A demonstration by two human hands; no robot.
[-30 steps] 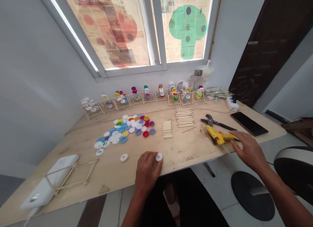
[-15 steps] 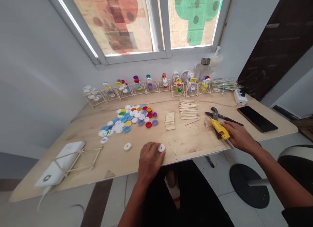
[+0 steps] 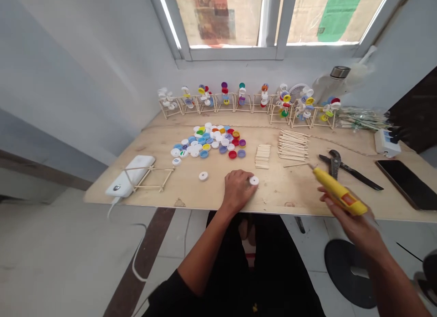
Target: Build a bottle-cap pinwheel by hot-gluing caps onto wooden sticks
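In the head view, the left hand [image 3: 237, 189] pinched a white bottle cap [image 3: 254, 180] near the tabletop's [image 3: 205, 196] front edge; the right hand [image 3: 358, 228] was wrapped around a yellow glue gun [image 3: 336, 189]. Capped stick frames [image 3: 224, 91] stood along the back, seemingly finished. One bare stick frame [image 3: 161, 188] and many loose bottle caps [image 3: 204, 154] appeared unassembled; the pinched cap bore no stick yet.

Wooden table [image 3: 283, 187], bottle caps [image 3: 215, 145], stick piles [image 3: 293, 145], pliers [image 3: 357, 173], seemingly bagged sticks [image 3: 362, 118]
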